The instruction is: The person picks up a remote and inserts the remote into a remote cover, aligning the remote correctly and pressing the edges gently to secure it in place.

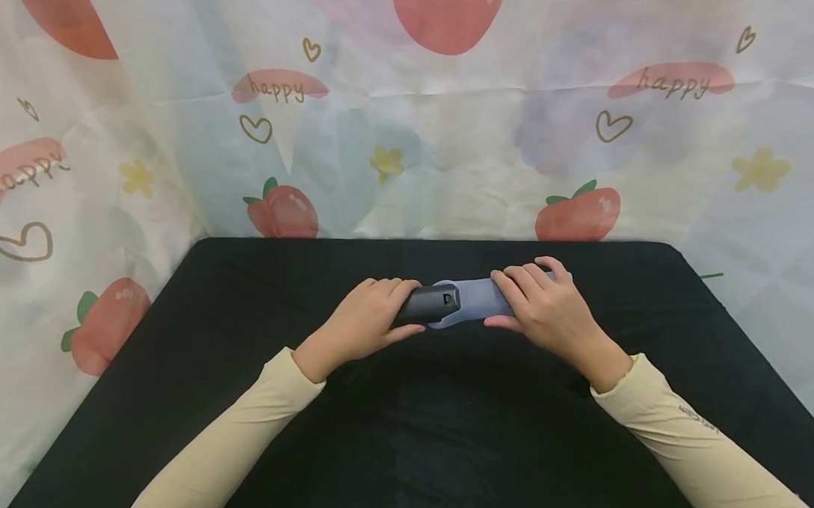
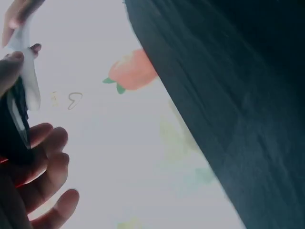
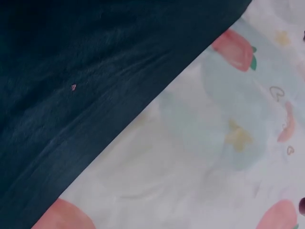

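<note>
Both hands hold one long object above the black cloth, near the middle of the head view. My left hand (image 1: 367, 318) grips its black handle-like part (image 1: 427, 305), thumb on the near side; a small slot shows near that part's end. From there a flat blue-grey part (image 1: 476, 299), flared where it meets the black one, runs to the right. My right hand (image 1: 543, 303) pinches this part, fingers over the top and thumb below, hiding much of it. In the left wrist view the black part (image 2: 14, 129) lies in the fingers, and the blue-grey part looks whitish.
A black cloth (image 1: 441, 434) covers the table, its far edge close beyond the hands. Behind and at the sides hangs a pale curtain (image 1: 450, 166) printed with fruit, hearts and flowers. A tiny pale speck (image 3: 73, 87) lies on the cloth in the right wrist view.
</note>
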`<action>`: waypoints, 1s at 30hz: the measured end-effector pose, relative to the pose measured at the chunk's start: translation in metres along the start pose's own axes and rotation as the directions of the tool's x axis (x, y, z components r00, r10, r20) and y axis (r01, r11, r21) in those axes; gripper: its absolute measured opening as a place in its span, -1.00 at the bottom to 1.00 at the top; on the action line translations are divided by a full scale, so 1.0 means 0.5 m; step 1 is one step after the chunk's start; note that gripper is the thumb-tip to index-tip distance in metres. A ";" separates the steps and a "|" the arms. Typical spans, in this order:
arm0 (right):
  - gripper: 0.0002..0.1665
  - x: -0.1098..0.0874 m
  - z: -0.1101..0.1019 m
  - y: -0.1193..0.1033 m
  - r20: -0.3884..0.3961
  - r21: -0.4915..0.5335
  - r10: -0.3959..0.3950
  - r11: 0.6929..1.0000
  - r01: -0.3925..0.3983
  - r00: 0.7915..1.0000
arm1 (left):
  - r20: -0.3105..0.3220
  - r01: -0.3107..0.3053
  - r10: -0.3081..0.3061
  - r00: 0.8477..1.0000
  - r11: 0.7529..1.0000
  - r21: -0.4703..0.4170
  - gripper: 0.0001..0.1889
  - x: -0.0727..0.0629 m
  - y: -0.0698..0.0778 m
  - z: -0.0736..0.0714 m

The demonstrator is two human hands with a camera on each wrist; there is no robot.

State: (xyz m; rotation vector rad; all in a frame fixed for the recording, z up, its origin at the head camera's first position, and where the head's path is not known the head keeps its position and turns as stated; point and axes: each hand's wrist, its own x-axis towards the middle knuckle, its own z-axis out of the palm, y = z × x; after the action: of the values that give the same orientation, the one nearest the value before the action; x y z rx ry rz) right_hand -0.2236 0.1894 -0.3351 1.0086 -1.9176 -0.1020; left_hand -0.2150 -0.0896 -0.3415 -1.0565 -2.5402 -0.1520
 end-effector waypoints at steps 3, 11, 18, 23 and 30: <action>-0.17 0.001 0.000 -0.004 -0.002 0.018 0.011 1.000 -0.011 1.000 | -0.069 -0.026 0.035 0.997 0.993 0.119 -0.41 -0.001 -0.001 0.006; -0.54 0.021 0.006 -0.026 -0.145 0.145 -0.044 0.987 0.065 0.988 | -0.139 0.057 -0.040 0.990 0.991 0.122 -0.45 0.002 0.015 -0.001; -0.80 0.031 0.013 -0.043 -0.347 0.137 -0.194 0.957 0.254 0.918 | -0.066 0.063 -0.062 0.996 0.998 0.012 -0.45 0.016 0.037 -0.015; -0.79 0.032 0.013 -0.043 -0.433 0.133 -0.207 0.948 0.289 0.877 | -0.041 0.060 -0.062 0.997 0.998 -0.034 -0.45 0.015 0.043 -0.023; -0.72 0.041 0.014 -0.038 -0.509 0.204 -0.265 0.887 0.414 0.819 | -0.126 0.037 -0.029 0.992 0.997 0.064 -0.47 0.012 0.055 -0.019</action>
State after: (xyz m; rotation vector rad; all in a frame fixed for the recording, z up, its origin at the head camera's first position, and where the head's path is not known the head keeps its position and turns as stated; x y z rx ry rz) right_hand -0.2222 0.1608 -0.3335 1.4398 -1.3107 0.2271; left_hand -0.1965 -0.0685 -0.3319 -0.9498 -2.4339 -0.1369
